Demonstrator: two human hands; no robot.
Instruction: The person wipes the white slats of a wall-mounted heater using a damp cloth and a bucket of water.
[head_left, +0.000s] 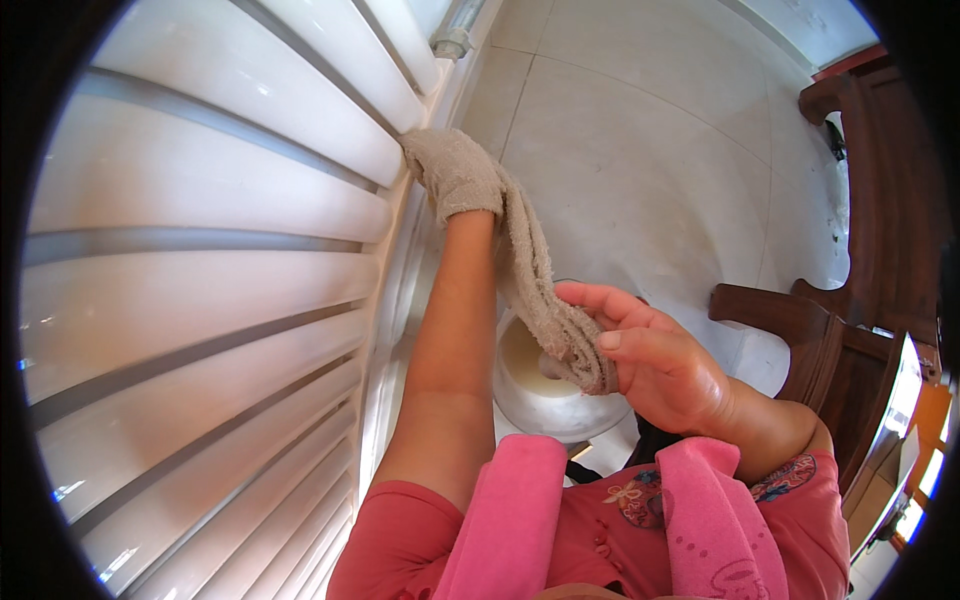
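A beige-grey terry cloth (534, 247) covers my left hand, so only its wrist (471, 222) shows. Under that cloth, the left hand presses at the end of the tubes of a white radiator (225, 187); its fingers are hidden. From there the cloth hangs in a long twisted fold down to my right hand (660, 364). My right hand loosely holds the loose end, with the fingers behind it and the thumb in front. Beneath the cloth stands a pale basin (577, 420) with cloudy liquid, partly covered by the cloth and hand.
A metal pipe with a fitting (454, 43) joins the radiator's far end. Light floor tiles (637, 150) stretch beyond the basin. Dark wooden furniture (885, 187) stands along the right. A pink towel (517, 510) hangs over my chest.
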